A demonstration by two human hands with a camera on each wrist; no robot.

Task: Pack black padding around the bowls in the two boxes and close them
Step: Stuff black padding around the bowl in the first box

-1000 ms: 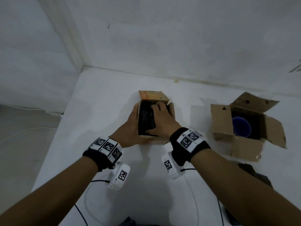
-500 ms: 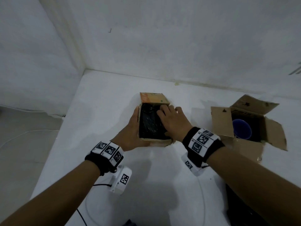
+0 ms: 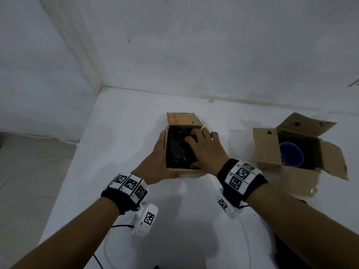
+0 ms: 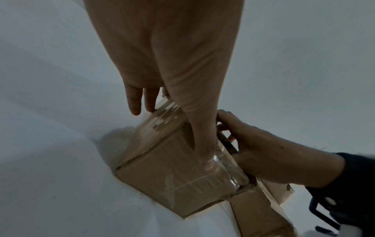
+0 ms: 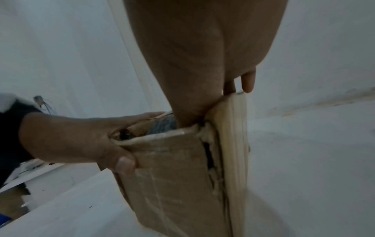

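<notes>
A small cardboard box [image 3: 186, 172] stands mid-table, filled to the top with black padding [image 3: 177, 150]; no bowl shows in it. My left hand [image 3: 157, 160] grips its left near corner, thumb on the near face [image 5: 123, 165]. My right hand [image 3: 206, 150] lies over the box's right side, fingers pressing into the padding and thumb inside the near rim. The right flap [image 5: 233, 144] stands upright under that palm. A second box [image 3: 268, 146] to the right lies open, a blue bowl [image 3: 290, 157] inside it.
More black padding [image 3: 285, 251] lies at the near right by my forearm. White cables [image 3: 106, 249] loop on the white table near me. Walls meet in a corner behind the boxes, and the table's left edge [image 3: 64, 183] drops to the floor.
My right hand slid from the middle of the padding to the box's right side. The left hand kept its grip on the box.
</notes>
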